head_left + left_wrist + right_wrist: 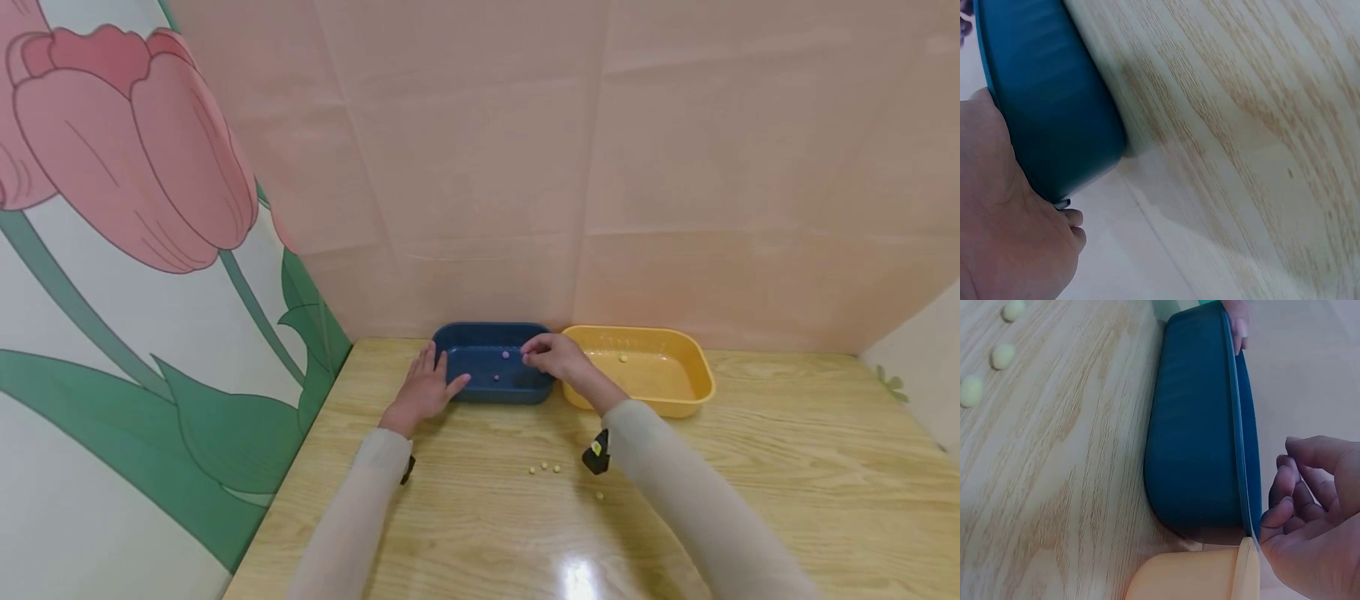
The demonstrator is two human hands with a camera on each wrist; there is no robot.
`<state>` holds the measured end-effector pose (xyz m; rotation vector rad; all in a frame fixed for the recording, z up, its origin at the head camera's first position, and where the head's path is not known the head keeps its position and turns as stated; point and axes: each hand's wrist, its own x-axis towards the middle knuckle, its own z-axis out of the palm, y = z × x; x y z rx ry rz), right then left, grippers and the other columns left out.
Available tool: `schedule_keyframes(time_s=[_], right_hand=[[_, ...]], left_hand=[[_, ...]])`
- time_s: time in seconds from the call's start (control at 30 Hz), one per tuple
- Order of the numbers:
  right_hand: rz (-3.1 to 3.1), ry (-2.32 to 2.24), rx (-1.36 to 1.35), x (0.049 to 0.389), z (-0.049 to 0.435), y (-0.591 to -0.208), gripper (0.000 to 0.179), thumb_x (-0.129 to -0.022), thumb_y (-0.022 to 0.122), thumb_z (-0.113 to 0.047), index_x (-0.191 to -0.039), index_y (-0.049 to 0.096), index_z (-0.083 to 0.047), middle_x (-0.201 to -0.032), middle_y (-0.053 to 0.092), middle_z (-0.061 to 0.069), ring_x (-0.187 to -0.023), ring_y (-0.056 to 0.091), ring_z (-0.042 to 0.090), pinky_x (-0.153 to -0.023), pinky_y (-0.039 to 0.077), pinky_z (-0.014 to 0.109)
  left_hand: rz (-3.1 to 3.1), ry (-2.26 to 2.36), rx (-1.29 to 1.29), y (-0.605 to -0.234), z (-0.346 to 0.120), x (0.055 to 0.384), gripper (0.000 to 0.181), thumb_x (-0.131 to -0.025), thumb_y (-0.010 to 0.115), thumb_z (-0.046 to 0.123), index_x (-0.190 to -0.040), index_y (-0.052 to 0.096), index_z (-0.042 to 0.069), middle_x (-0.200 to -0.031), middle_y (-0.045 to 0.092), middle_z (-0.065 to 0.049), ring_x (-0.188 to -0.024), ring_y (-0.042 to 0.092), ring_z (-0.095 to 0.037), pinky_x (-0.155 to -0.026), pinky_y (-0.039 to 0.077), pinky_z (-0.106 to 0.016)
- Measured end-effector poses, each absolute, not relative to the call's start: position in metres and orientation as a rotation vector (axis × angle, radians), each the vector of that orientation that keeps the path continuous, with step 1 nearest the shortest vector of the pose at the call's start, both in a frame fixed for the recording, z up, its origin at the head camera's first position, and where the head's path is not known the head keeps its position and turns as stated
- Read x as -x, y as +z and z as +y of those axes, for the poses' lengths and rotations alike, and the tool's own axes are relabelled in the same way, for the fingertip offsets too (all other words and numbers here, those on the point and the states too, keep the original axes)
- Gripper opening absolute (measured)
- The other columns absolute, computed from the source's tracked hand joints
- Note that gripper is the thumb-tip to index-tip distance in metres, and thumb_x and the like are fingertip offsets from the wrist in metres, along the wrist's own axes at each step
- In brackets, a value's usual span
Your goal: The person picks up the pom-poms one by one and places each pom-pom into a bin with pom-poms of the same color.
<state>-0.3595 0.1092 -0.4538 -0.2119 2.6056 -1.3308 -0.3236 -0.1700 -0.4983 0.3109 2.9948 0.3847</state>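
A dark blue tray (491,393) stands against the back wall with two small purple balls (506,355) in it. My left hand (424,390) rests on its left end, fingers straight and spread, thumb reaching over the front rim. In the left wrist view the hand (1016,219) lies along the blue tray's rim. My right hand (558,357) is above the blue tray's right end, thumb and index fingertips together and the other fingers curled. Between those fingertips, the right wrist view shows no ball. To the right, a yellow tray (693,407) holds a small yellow ball (623,358).
Several small pale yellow balls (544,466) lie on the wooden table (480,517) in front of the trays. A pink-covered wall (480,167) rises right behind the trays. On the left is a wall painted with tulips (135,150).
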Motion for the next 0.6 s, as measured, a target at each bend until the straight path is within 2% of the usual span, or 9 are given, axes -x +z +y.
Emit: schedule_keyframes(time_s=[0.27, 0.5, 0.6], right_hand=[[2.597, -1.325, 0.175, 0.3657, 0.1059, -0.4547, 0.019, -0.097, 0.07, -0.02, -0.114, 0.072, -0.01, -0.108, 0.066, 0.01, -0.094, 0.06, 0.027, -0.083, 0.053, 0.035], [2.552, -1.38, 0.167, 0.3676, 0.1048, -0.4531, 0.025, -0.1, 0.065, -0.015, -0.122, 0.069, -0.004, -0.113, 0.065, 0.015, -0.106, 0.061, 0.041, -0.096, 0.053, 0.05], [2.555, -1.381, 0.183, 0.3687, 0.1049, -0.4524, 0.025, -0.101, 0.065, -0.015, -0.122, 0.069, -0.003, -0.114, 0.065, 0.015, -0.109, 0.061, 0.043, -0.097, 0.052, 0.052]], left_hand=[[3.02, 0.371, -0.313, -0.495, -0.168, 0.3195, 0.09, -0.102, 0.02, 0.07, -0.162, 0.012, 0.003, -0.169, -0.007, -0.019, -0.156, -0.008, -0.033, -0.126, 0.001, -0.047], [3.02, 0.379, -0.31, -0.4952, -0.1683, 0.3197, 0.09, -0.102, 0.021, 0.07, -0.162, 0.013, 0.003, -0.169, -0.006, -0.02, -0.156, -0.008, -0.033, -0.126, 0.001, -0.047], [3.025, 0.377, -0.311, -0.4962, -0.1686, 0.3203, 0.09, -0.102, 0.02, 0.07, -0.162, 0.013, 0.003, -0.169, -0.005, -0.021, -0.156, -0.007, -0.033, -0.126, 0.002, -0.047]])
